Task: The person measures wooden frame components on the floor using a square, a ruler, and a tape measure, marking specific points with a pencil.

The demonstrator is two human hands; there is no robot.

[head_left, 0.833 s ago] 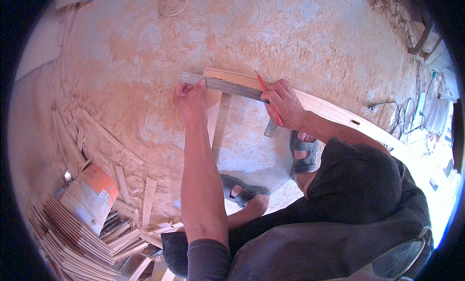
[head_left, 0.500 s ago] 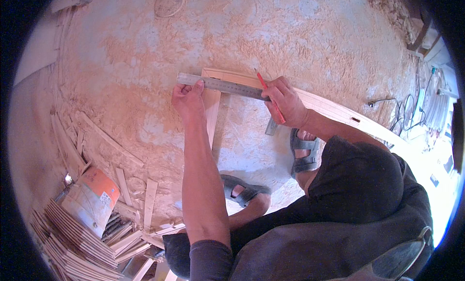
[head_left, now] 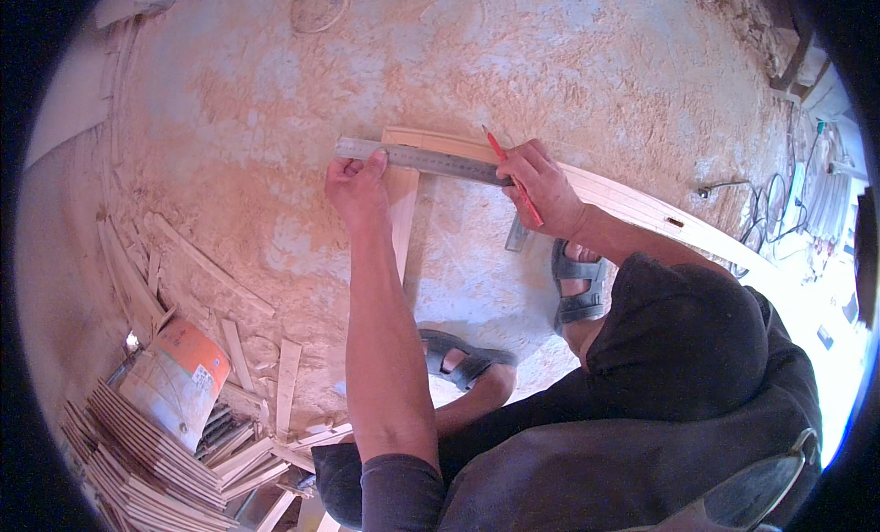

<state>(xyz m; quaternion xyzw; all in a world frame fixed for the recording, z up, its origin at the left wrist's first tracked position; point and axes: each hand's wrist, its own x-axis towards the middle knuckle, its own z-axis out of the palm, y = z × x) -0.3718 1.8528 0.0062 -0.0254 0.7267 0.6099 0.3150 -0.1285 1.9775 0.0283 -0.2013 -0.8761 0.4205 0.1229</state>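
Note:
A long metal ruler (head_left: pixel 440 163) lies across the corner of a pale wooden frame (head_left: pixel 444 142). My left hand (head_left: pixel 357 188) pinches it near its left end, thumb on top. At the other end my right hand (head_left: pixel 550 191) is closed on the ruler. That same hand also holds a red pencil (head_left: pixel 496 144), its tip pointing up and away, clear of the wood. A short grey metal piece (head_left: pixel 516 235) pokes out below the right hand; whether it joins the ruler is hidden.
A long wooden piece (head_left: pixel 632 200) with a small slot runs off to the right. My sandalled feet (head_left: pixel 467 362) rest just nearer. At lower left are a white and orange bucket (head_left: pixel 174 381), wood strips (head_left: pixel 287 385) and stacked boards (head_left: pixel 151 459). Cables (head_left: pixel 756 202) lie at right.
The ruler's right end and my right hand have shifted very slightly away from me, toward the wooden rail. My left hand keeps its place.

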